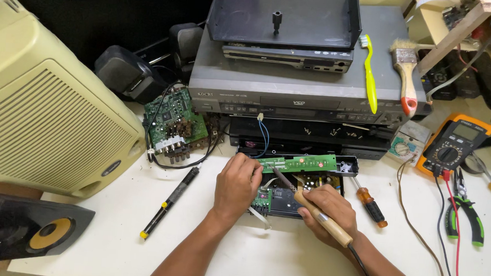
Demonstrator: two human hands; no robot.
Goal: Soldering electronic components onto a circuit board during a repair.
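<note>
Head view, read from left to right. A cream speaker [43, 97] is seen at the far left, with a black pen tool [169, 202] lying on the white table [109, 232] beside it and a loose green circuit board [169, 125] behind. The left hand [236, 184] is closed narrowly on the left end of the long green board [299, 163], which is propped on the open black chassis [293, 186] in front of the stacked grey players [305, 85]. The right hand [329, 211] is wrapped around the wooden handle of a soldering iron [315, 210], whose tip is laid against the board. An orange screwdriver [369, 202] lies just right of the chassis. Green pliers [465, 211] and an orange multimeter [455, 145] are placed at the far right.
</note>
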